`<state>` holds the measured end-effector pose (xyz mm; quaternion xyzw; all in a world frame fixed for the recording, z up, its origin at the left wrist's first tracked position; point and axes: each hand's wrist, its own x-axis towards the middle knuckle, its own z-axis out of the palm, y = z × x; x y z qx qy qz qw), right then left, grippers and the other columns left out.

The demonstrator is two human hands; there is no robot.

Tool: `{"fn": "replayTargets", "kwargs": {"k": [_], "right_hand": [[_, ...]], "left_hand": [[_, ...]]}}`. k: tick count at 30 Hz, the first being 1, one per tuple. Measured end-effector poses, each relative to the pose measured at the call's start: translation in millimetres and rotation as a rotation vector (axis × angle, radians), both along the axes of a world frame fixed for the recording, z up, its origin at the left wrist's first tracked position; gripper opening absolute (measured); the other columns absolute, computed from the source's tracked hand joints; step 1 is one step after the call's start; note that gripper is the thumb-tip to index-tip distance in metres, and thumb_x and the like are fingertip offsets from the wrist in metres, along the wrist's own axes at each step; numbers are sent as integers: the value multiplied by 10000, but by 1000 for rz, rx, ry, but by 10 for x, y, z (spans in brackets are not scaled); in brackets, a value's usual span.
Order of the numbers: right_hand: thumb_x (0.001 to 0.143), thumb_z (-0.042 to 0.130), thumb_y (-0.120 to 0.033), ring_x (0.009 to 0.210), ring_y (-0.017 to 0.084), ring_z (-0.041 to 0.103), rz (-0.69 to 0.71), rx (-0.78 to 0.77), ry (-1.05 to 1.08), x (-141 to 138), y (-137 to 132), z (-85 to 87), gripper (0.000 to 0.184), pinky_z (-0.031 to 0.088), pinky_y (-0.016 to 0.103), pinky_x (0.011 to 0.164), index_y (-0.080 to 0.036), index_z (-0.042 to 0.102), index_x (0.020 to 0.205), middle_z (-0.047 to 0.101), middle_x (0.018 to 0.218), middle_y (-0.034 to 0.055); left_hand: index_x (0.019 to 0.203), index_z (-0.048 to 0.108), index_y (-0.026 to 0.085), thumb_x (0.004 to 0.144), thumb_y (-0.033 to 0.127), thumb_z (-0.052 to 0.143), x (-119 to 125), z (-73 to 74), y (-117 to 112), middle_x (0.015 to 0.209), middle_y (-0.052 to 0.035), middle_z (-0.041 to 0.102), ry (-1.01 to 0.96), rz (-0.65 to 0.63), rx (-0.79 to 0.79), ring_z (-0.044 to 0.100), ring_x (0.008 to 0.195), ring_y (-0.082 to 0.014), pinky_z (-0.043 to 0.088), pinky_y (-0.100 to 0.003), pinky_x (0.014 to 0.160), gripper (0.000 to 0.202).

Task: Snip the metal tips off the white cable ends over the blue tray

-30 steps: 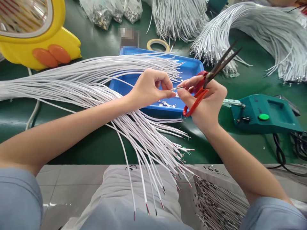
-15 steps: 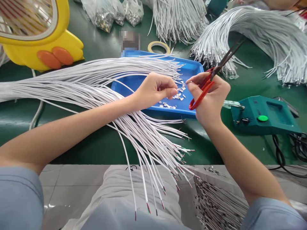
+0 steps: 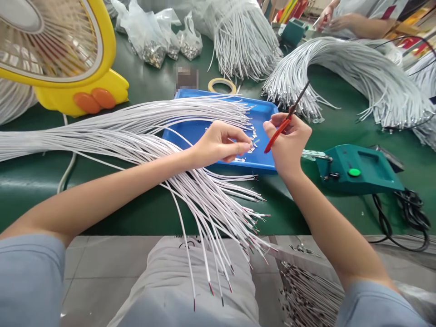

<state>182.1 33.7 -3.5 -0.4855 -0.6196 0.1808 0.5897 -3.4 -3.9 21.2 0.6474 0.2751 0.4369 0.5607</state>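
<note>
My left hand (image 3: 221,144) is closed in a pinch on the end of a thin white wire over the blue tray (image 3: 190,129). My right hand (image 3: 288,138) is wrapped round red-handled scissors (image 3: 284,121), whose dark blades point up and to the right. The two hands are a small gap apart. A wide fan of white wires (image 3: 129,131) runs from the left across the tray and over the table edge onto my lap. Small metal bits (image 3: 252,138) lie in the tray between my hands.
A yellow duck-shaped fan (image 3: 64,54) stands back left. A teal device with a green button (image 3: 356,170) sits right, black cables (image 3: 405,215) beside it. Tape roll (image 3: 222,84), bags of metal parts (image 3: 153,38) and heaps of white wires (image 3: 357,72) lie behind. Another person's hands (image 3: 337,20) work far right.
The view has tilted up and pulled back. My right hand with the scissors has drawn slightly away from my left, and the blades now point more steeply upward.
</note>
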Motion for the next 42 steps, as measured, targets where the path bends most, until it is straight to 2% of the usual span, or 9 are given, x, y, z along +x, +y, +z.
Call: {"fn": "replayTargets", "kwargs": {"k": [7, 12, 28, 31, 33, 35, 37, 38, 42], "right_hand": [[737, 640, -224, 520, 94, 441, -3, -125, 120, 56, 89, -3, 48, 350, 270, 514, -181, 627, 720, 528, 595, -28], [702, 646, -181, 520, 89, 459, 27, -147, 173, 1, 49, 36, 36, 345, 260, 512, -167, 615, 692, 541, 589, -30], [699, 630, -168, 512, 98, 440, 42, -149, 197, -33, 17, 28, 53, 354, 285, 501, -190, 610, 655, 525, 583, -25], [700, 629, -160, 517, 102, 451, 59, -164, 196, -46, -14, 64, 63, 362, 284, 504, -195, 614, 650, 527, 579, -29], [695, 625, -135, 514, 105, 453, 49, -166, 218, -45, -13, 70, 81, 363, 290, 505, -196, 614, 644, 538, 579, -24], [697, 623, -126, 512, 106, 455, 44, -167, 238, -39, -4, 70, 83, 360, 294, 509, -194, 622, 649, 547, 582, -18], [700, 624, -130, 511, 105, 456, 43, -164, 256, -35, 2, 75, 79, 359, 292, 510, -193, 627, 651, 548, 582, -16], [698, 625, -133, 510, 103, 456, 46, -164, 265, -33, 1, 81, 78, 360, 288, 510, -192, 627, 648, 547, 582, -17], [697, 618, -135, 500, 87, 450, 61, -177, 309, -32, -14, 118, 65, 346, 265, 498, -182, 615, 652, 538, 575, -25]], "left_hand": [[758, 692, 95, 806, 252, 592, 70, 95, -217, 648, -21, 623, 306, -173, 254, 472, 560, -64, 390, -191, 522, 192], [751, 639, 118, 841, 167, 506, 93, 128, -357, 683, -21, 570, 385, -283, 481, 426, 571, -67, 379, -209, 564, 168], [795, 620, 139, 925, 228, 406, 125, 53, -473, 769, -23, 604, 558, -516, 620, 499, 659, -98, 401, -226, 625, 265], [884, 678, 155, 930, 280, 424, 153, 66, -520, 986, -65, 638, 550, -516, 724, 576, 877, -136, 435, -244, 794, 287], [972, 692, 177, 928, 349, 438, 137, 112, -474, 1231, -94, 565, 559, -456, 839, 530, 1109, -171, 392, -268, 952, 310], [1035, 678, 222, 934, 385, 422, 51, 172, -334, 1299, -62, 529, 703, -276, 909, 498, 1158, -158, 372, -263, 972, 320], [1036, 658, 277, 952, 382, 368, -116, 218, -123, 1119, -2, 619, 1043, 27, 859, 541, 992, -125, 400, -245, 840, 319], [1039, 651, 231, 962, 314, 337, -220, 231, -10, 1062, -34, 632, 1138, 140, 817, 533, 966, -151, 390, -274, 806, 334], [912, 657, 65, 925, 191, 339, -587, 214, 315, 935, -158, 640, 1341, 370, 732, 501, 834, -202, 328, -318, 700, 343]]}}
